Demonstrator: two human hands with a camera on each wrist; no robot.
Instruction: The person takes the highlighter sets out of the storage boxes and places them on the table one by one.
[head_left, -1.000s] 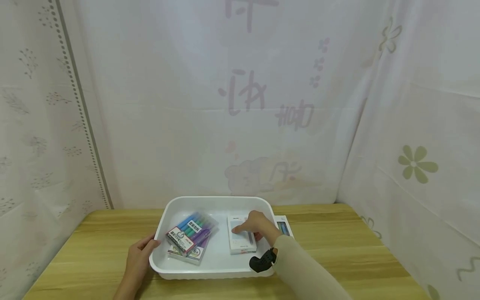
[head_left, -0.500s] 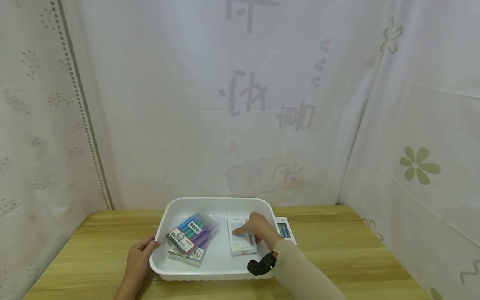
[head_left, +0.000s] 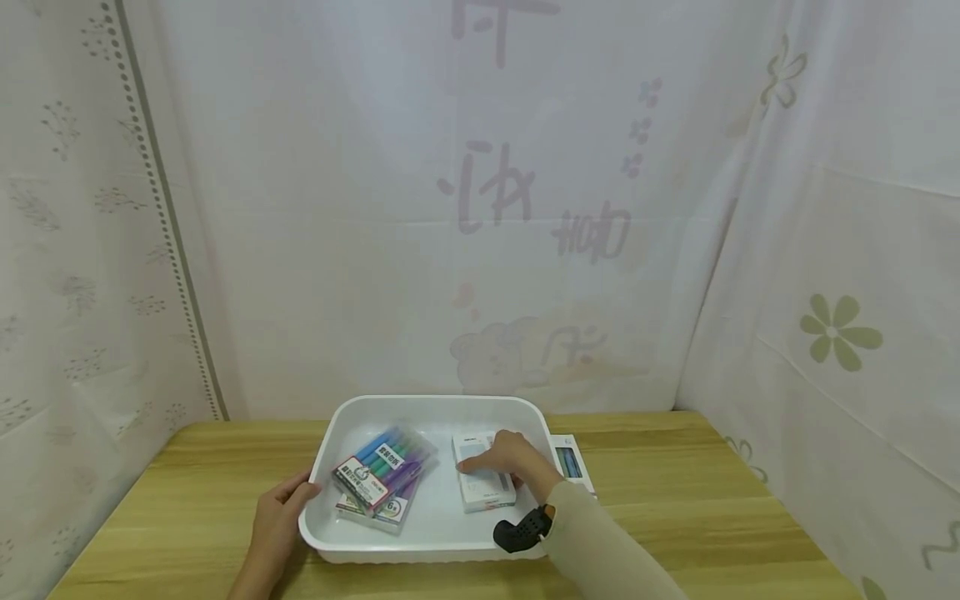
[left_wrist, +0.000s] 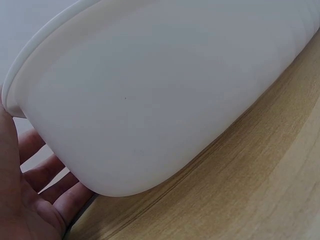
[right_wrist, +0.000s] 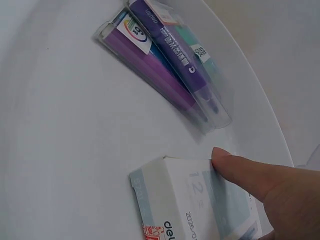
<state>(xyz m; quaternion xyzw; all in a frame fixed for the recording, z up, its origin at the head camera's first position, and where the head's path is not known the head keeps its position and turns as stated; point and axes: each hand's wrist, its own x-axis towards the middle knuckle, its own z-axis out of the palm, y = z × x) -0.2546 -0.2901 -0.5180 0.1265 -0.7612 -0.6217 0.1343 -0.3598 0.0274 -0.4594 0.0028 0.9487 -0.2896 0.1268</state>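
White box [head_left: 483,497] turned slightly; pale-blue-panelled, red-stickered. Right grip [head_left: 515,457] pinching it; left grip [head_left: 279,511] pinching tray rim [head_left: 435,399].

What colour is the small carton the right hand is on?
The carton is mostly white with pale blue and some red, clearest in the right wrist view.

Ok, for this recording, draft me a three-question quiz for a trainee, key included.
1. True or false: the upper pen pack overlaps the lower pen pack.
2. Which does the right hand hold? A) the upper pen pack B) the white box C) the lower pen pack
3. Fill in: the left hand grips the white tray at its ____ side.

Key: 1 true; 2 B; 3 left.
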